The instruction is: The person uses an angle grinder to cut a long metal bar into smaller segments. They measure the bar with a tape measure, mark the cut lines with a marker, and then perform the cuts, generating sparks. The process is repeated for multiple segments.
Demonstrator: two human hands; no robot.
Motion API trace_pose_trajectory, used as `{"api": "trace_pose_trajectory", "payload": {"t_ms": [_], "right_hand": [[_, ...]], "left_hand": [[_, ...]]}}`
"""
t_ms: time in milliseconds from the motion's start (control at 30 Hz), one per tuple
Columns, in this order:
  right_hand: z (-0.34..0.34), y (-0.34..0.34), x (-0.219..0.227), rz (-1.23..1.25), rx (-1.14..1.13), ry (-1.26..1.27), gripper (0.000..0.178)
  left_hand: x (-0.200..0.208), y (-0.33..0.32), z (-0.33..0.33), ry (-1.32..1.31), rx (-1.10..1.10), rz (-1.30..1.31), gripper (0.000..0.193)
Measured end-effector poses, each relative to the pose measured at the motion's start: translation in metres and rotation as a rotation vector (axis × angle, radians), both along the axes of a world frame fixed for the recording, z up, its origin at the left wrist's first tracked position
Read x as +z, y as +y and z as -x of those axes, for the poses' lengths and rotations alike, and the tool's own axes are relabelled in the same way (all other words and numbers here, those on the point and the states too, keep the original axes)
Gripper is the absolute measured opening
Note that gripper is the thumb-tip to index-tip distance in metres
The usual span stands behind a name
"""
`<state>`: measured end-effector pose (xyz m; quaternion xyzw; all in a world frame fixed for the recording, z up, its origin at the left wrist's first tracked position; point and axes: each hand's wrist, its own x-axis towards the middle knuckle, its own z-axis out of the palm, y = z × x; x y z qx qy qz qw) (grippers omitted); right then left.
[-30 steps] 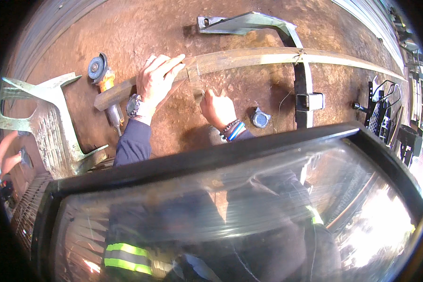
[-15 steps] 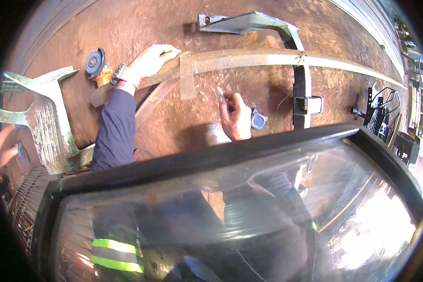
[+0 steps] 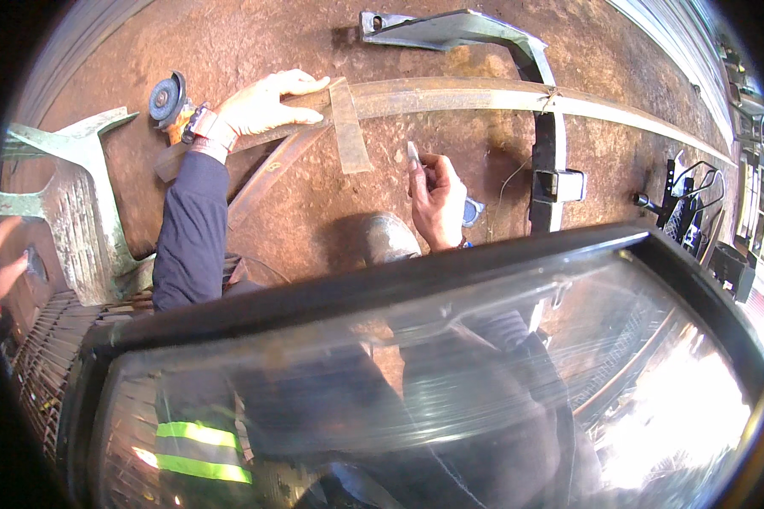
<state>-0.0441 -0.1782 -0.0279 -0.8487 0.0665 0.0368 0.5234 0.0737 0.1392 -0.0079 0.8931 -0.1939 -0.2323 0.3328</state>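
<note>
We look down at a brown, stained, uneven floor (image 3: 484, 64), brightly lit, with grey ridged sheeting (image 3: 688, 59) curving along the upper right. Thin rods (image 3: 47, 365) crowd the lower left, beside a worn, pale green metal frame (image 3: 81, 204). On the right, black metal parts (image 3: 688, 195) lie near a dark box-like thing (image 3: 736, 265), its inside too small for us to read. A grey bracket (image 3: 552, 144) carries a short square socket (image 3: 560, 185). The long metal bar (image 3: 450, 95) crosses the bracket; a short flat strip (image 3: 351, 131) lies over the bar. Our left hand (image 3: 259, 103) rests on the bar's left part, its grip spread, near a grinder (image 3: 168, 103). Our right hand (image 3: 437, 199) has its grip closed around a slim pale-tipped stick (image 3: 413, 154), just beside a blue round object (image 3: 473, 209).
</note>
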Motion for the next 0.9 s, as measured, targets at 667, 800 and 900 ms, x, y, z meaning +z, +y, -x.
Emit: {"api": "trace_pose_trajectory", "payload": {"t_ms": [667, 800, 900], "right_hand": [[-0.188, 0.063, 0.058, -0.024, 0.602, 0.179, 0.026], [-0.201, 0.079, 0.062, 0.22, 0.74, 0.263, 0.025], [-0.202, 0.085, 0.063, 0.34, 0.809, 0.275, 0.025]], "left_hand": [[0.011, -0.006, -0.002, 0.128, 0.074, 0.049, 0.061], [0.019, -0.008, 0.001, 0.183, 0.115, 0.093, 0.062], [0.015, -0.008, 0.0, 0.16, 0.12, 0.053, 0.061]]}}
